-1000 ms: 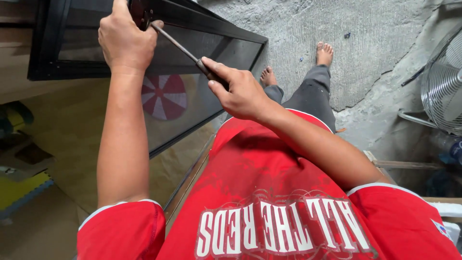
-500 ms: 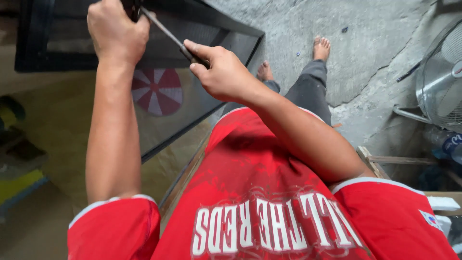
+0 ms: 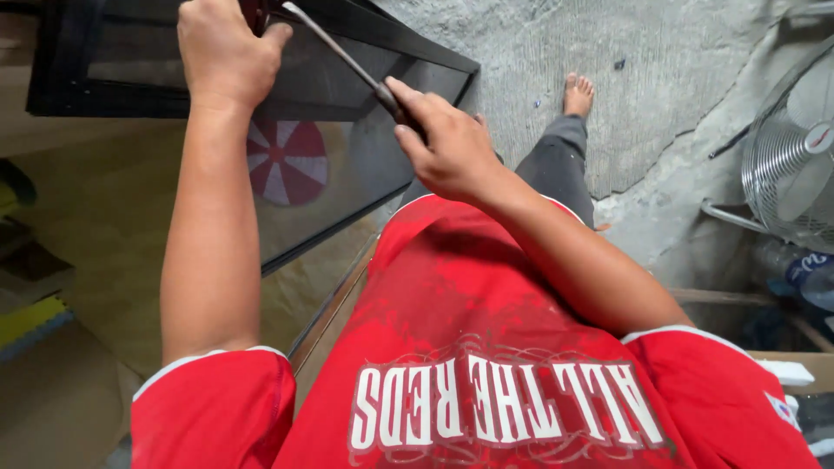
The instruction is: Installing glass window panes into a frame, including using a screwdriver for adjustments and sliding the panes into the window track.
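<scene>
Both hands grip one slim metal tool [image 3: 343, 56] (dark handle).

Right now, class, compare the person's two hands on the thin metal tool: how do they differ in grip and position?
The left hand is a closed fist around the tool's upper end; the right hand pinches its lower end with extended fingers. The left hand sits higher, the right hand lower, nearer the red shirt. Both work over the black screen frame.

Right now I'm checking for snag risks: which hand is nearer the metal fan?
Right. The right hand grips the thin tool at mid-frame, closer to the fan at the right edge; the left hand is farther off, at the black mesh frame.
</scene>
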